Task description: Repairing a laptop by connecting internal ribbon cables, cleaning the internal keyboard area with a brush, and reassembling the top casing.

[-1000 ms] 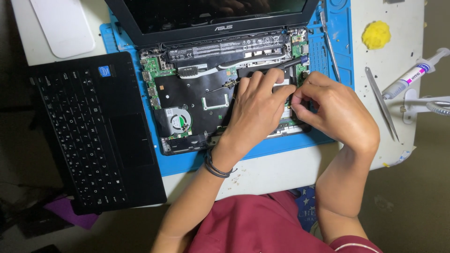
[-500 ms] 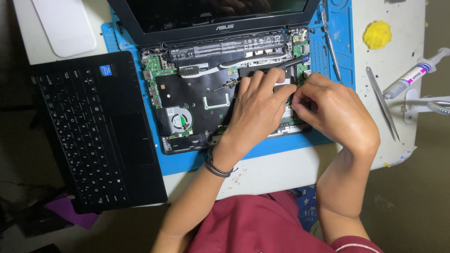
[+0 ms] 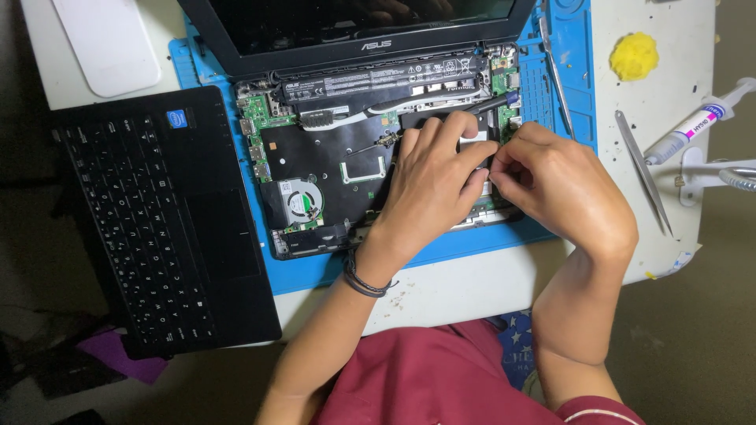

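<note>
Surface: white counter [image 3: 472, 287], blue work mat [image 3: 315, 271] on top.
Near: detached black keyboard panel [image 3: 165, 220] lies left of the mat, partly off the counter edge.
Left hand [image 3: 433, 185]: flat on opened laptop base [image 3: 331, 169], fingers [image 3: 453, 134] spread, gripping nothing.
Right hand [image 3: 563, 189]: fingers pinched at the base's right end; what they hold is hidden.
Right side: tweezers [image 3: 644, 171], syringe tube [image 3: 693, 124].
Far: dark laptop screen [image 3: 354, 24], yellow putty blob [image 3: 634, 55].

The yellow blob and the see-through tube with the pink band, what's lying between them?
In the head view, long silver metal tweezers lie on the white tabletop between the yellow blob and the tube.
</note>
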